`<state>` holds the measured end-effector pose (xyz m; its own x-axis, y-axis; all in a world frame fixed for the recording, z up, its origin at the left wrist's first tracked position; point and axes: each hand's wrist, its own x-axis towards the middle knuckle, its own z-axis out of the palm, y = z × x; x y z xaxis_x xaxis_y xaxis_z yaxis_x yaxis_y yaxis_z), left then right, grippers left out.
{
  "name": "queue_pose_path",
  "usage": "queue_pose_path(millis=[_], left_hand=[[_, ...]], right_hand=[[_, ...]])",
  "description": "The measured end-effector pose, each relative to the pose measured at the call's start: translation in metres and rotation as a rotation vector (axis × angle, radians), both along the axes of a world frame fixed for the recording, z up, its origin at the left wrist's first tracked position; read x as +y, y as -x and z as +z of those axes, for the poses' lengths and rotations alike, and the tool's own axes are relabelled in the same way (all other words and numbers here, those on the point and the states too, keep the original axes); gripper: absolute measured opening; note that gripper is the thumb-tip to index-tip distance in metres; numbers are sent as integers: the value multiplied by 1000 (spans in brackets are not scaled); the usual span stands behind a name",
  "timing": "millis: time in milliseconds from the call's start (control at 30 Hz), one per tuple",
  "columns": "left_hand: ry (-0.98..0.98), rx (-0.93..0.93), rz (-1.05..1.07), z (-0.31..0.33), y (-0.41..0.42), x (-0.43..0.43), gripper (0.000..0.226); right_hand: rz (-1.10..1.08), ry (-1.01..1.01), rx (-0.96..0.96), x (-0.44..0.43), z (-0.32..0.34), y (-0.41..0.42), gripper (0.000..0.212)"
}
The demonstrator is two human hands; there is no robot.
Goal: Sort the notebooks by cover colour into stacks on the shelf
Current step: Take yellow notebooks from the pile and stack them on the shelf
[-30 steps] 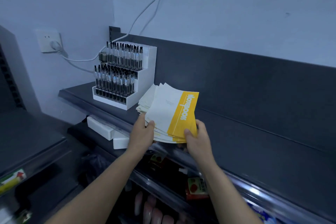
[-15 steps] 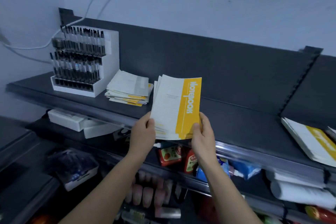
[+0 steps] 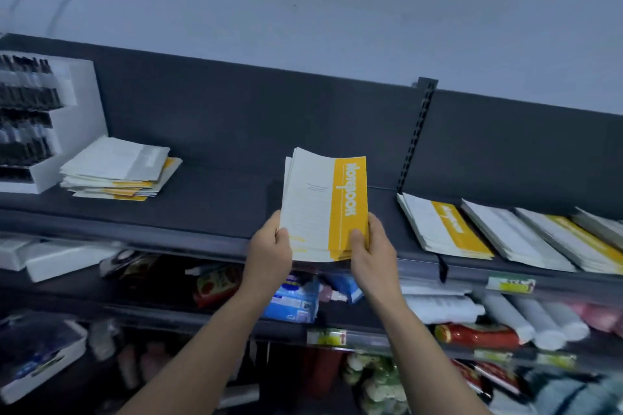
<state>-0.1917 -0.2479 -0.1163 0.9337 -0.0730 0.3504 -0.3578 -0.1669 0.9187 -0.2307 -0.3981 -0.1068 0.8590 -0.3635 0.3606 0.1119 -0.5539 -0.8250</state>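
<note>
Both hands hold a small bundle of white notebooks with a yellow band (image 3: 323, 205) upright above the front edge of the dark shelf (image 3: 219, 199). My left hand (image 3: 269, 253) grips the bundle's lower left corner and my right hand (image 3: 371, 249) grips the lower right corner, thumb on the yellow band. A messy pile of notebooks (image 3: 118, 168) lies on the shelf at the left; its top cover looks white and grey, with yellow edges below. At the right, a stack of yellow-banded notebooks (image 3: 441, 226) lies flat, with further stacks (image 3: 539, 239) beside it.
A white tiered pen display (image 3: 43, 121) stands at the shelf's far left. A slotted upright post (image 3: 418, 131) divides the shelf back. Lower shelves hold packaged goods, white rolls (image 3: 526, 317) and price tags (image 3: 510, 285). The wall rises behind.
The bundle, lifted off the left pile a second ago, has travelled right along the shelf in both hands. The view has swung right, bringing more of the right-hand stacks into sight.
</note>
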Motion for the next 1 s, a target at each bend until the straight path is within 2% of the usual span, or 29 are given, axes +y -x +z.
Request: queue_pose_path(millis=[233, 400, 567, 767, 1000], left_hand=[[14, 36, -65, 6, 20, -96, 40], [-17, 104, -110, 13, 19, -156, 43], [-82, 120, -139, 17, 7, -208, 44], [-115, 126, -185, 14, -21, -263, 44], [-317, 65, -109, 4, -55, -290, 33]], right_hand=[[-72, 117, 50, -97, 8, 27, 33], [-155, 130, 115, -155, 10, 33, 43], [-230, 128, 93, -205, 11, 31, 24], [-294, 135, 113, -255, 11, 13, 22], [-290, 174, 170, -284, 2, -16, 19]])
